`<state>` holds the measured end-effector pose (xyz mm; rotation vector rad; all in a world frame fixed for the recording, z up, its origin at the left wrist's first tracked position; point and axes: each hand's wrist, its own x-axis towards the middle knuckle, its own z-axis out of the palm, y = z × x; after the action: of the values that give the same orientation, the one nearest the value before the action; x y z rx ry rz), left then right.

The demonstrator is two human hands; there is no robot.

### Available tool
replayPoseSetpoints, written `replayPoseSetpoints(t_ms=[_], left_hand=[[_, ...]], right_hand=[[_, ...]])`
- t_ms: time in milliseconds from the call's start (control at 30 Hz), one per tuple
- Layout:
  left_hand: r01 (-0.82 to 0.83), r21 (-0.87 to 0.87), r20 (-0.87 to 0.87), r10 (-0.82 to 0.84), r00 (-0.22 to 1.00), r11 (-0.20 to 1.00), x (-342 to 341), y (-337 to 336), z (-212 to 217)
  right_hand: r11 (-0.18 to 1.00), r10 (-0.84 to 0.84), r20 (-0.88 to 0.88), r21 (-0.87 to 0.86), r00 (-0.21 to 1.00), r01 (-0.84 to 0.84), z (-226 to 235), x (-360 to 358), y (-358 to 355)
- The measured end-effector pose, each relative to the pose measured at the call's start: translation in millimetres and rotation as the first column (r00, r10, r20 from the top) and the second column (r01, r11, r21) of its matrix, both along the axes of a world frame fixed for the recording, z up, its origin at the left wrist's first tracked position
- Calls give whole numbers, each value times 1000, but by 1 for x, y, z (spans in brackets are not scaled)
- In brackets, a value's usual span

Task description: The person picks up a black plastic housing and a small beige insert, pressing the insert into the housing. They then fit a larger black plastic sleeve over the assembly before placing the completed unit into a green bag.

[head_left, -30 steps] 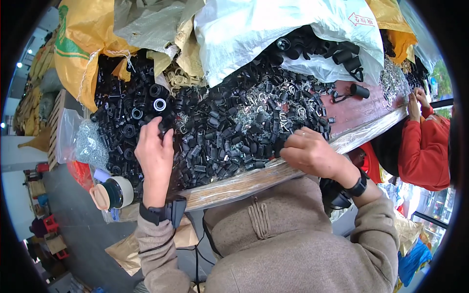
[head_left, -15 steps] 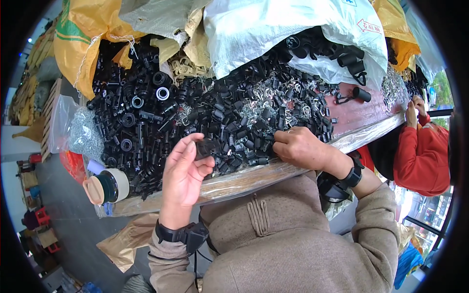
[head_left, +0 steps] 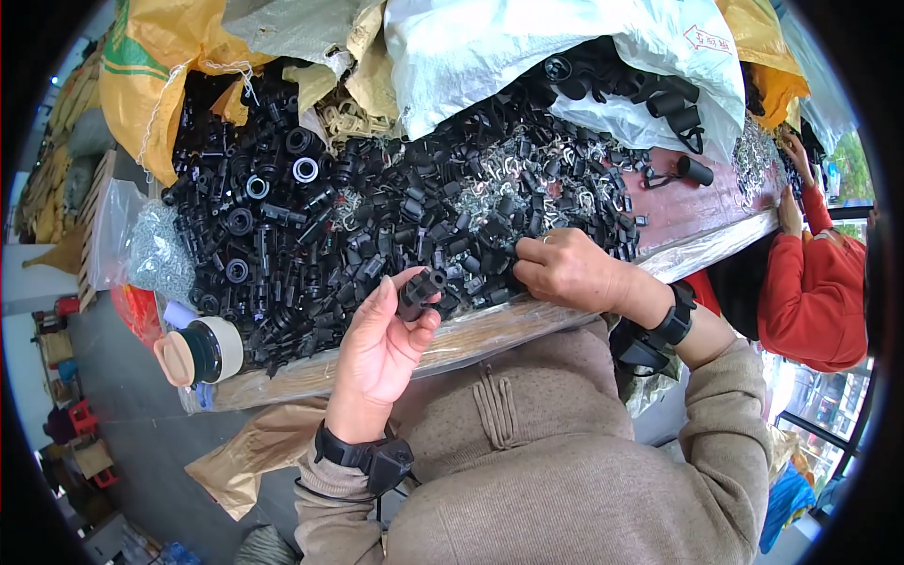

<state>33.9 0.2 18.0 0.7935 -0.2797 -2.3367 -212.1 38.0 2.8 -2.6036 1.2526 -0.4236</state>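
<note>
My left hand [head_left: 381, 344] is raised palm up near the table's front edge, holding a small black plastic part [head_left: 420, 288] between thumb and fingertips. My right hand [head_left: 565, 268] rests knuckles up on the heap of black plastic parts [head_left: 311, 226], its fingertips curled down among the pieces and small metal clips [head_left: 527, 184]. Whether those fingers pinch anything is hidden. Both wrists wear black bands.
Yellow [head_left: 151, 66] and white [head_left: 527, 56] sacks lie over the back of the heap. A clear bag of metal bits [head_left: 155, 254] and a capped jar [head_left: 202, 350] sit at the left. Another person in a red sleeve [head_left: 810, 282] works at the right.
My left hand lifted off the heap and drew back toward me, turning palm up with a black part in it. My right hand moved forward onto the pile.
</note>
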Motion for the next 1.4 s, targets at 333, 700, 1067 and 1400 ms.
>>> replayPoseSetpoints(t_ms=[333, 700, 1067, 1400], left_hand=[[64, 88, -108, -54, 993, 994, 1, 3, -11], [88, -12, -42, -88, 995, 996, -2, 3, -9], [208, -163, 155, -183, 971, 964, -10, 15, 2], [355, -593, 560, 53, 827, 723, -48, 13, 3]], right_hand=[[987, -162, 14, -14, 987, 162, -2, -10, 2], [998, -28, -6, -50, 1000, 27, -2, -5, -3], [981, -190, 24, 38, 981, 189, -1, 3, 1], [472, -762, 550, 833, 343, -287, 18, 20, 9]])
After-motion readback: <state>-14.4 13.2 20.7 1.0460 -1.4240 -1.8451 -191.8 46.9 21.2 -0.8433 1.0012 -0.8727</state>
